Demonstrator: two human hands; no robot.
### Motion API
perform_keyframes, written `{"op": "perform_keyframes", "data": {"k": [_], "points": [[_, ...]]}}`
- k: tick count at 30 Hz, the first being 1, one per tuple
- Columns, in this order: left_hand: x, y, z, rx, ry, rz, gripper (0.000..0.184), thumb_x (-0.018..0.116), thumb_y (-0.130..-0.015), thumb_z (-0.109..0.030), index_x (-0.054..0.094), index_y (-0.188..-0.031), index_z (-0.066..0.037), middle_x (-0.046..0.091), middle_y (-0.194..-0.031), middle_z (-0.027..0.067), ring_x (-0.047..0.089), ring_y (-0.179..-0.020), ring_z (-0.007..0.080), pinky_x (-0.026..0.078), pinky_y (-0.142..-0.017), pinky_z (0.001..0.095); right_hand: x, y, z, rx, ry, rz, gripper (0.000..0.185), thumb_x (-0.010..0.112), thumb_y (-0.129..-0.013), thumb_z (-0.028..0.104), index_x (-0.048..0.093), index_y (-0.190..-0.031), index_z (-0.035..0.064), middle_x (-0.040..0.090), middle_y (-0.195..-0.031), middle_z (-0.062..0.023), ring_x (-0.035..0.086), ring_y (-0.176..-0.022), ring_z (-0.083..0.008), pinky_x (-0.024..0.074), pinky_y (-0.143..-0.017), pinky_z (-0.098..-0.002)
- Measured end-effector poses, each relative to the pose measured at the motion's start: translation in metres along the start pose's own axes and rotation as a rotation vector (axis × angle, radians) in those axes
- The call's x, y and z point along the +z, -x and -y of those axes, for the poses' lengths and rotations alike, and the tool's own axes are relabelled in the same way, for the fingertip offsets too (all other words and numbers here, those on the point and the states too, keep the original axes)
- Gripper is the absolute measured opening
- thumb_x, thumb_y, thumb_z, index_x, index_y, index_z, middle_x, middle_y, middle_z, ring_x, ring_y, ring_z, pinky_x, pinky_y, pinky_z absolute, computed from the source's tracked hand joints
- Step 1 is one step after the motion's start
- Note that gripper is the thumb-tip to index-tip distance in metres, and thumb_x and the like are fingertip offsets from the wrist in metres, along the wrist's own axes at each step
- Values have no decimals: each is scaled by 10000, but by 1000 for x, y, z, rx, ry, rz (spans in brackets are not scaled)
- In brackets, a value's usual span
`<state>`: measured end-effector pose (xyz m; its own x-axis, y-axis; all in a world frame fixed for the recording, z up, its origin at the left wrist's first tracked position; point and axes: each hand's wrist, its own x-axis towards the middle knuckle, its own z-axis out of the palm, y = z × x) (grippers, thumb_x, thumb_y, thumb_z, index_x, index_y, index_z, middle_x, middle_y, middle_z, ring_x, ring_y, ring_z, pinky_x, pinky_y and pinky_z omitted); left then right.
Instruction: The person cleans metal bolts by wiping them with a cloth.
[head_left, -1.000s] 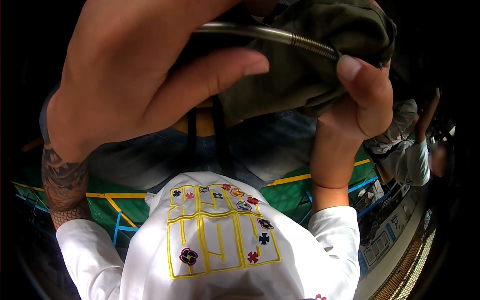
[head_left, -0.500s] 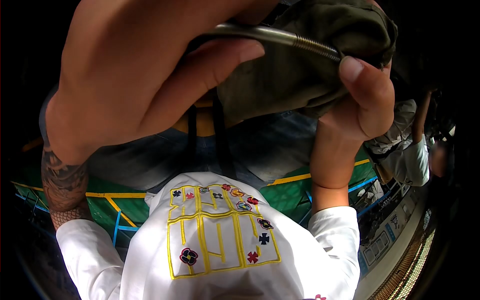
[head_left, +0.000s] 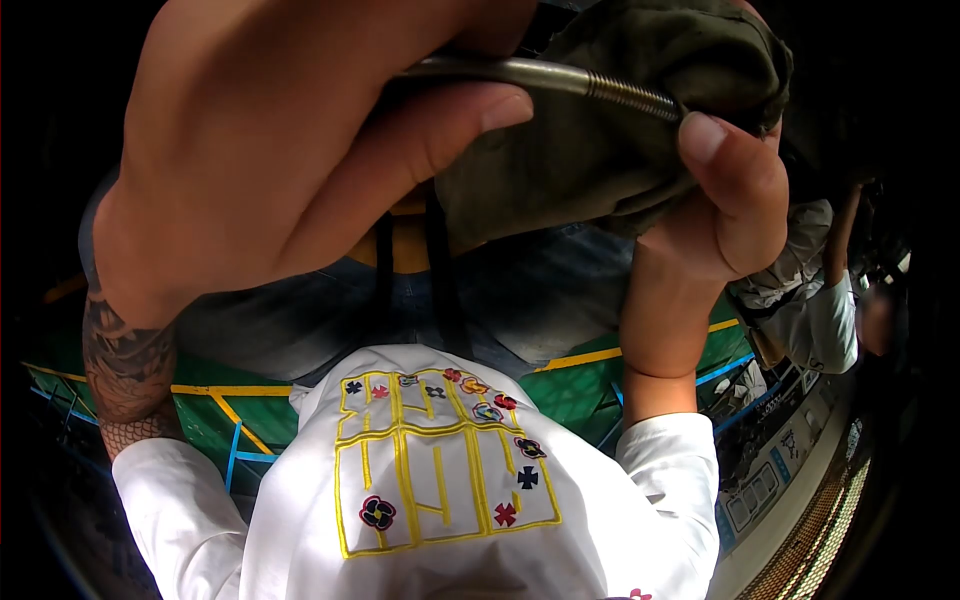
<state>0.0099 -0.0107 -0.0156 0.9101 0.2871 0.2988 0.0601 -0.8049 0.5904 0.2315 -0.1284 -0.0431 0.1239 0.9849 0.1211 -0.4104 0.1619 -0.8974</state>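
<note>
A metal rod with a threaded end (head_left: 560, 76) lies across the top of the view. My left hand (head_left: 250, 150) is closed around its smooth part, the thumb stretched along just below the shank. The rod's far left end is hidden in that hand. My right hand (head_left: 735, 190) grips a dark green cloth (head_left: 570, 170), with its thumb pressed at the threaded tip. Most of the right fingers are behind the cloth, which hangs loosely between both hands.
My white embroidered shirt (head_left: 440, 480) and jeans (head_left: 540, 310) are below the hands. Beneath is a green floor (head_left: 210, 415) with yellow lines and blue bars (head_left: 236, 455). At the right, another person (head_left: 815, 310) is nearby, beside metal mesh (head_left: 810, 545).
My left hand and the smooth part of the rod have shifted very slightly downward in view, the left thumb tip a little to the right. The right hand and cloth stay almost still.
</note>
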Motion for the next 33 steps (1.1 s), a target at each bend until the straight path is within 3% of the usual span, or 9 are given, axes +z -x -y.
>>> {"op": "perform_keyframes", "data": {"k": [6,14,18,23,33], "points": [[-2,3,-1,-8,3,0,157,601,-879,-107,569,-955,25,577,-724,91,557,-575,187,421,-531,258,11,2,1,9,-49,-101,515,451,-721,120,460,-1192,-88,596,-1075,-186,594,-989,-282,460,-907,-355],[-1,3,-1,-12,19,5,152,598,-879,-99,567,-959,27,579,-726,93,561,-578,188,423,-532,258,-4,-2,0,27,-56,44,510,447,-729,119,457,-1195,-88,594,-1084,-188,594,-995,-285,463,-912,-360],[-2,2,-3,-24,32,5,150,596,-880,-95,566,-961,28,580,-727,94,564,-579,189,425,-533,258,3,1,1,28,-68,-69,506,445,-735,117,456,-1199,-83,594,-1085,-191,594,-1001,-289,464,-914,-362],[-10,-6,-3,-15,-55,121,130,569,-901,-110,574,-946,13,559,-695,77,535,-544,185,408,-516,255,0,-1,1,8,-73,-30,469,431,-749,116,475,-1172,-83,593,-1089,-197,594,-999,-289,464,-915,-364],[-3,-2,-2,1,-24,56,128,567,-903,-113,572,-935,11,548,-686,75,527,-539,185,402,-512,257,-4,-3,0,-67,4,-47,374,408,-791,117,505,-1093,-81,597,-1058,-188,587,-984,-271,457,-912,-352]]}}
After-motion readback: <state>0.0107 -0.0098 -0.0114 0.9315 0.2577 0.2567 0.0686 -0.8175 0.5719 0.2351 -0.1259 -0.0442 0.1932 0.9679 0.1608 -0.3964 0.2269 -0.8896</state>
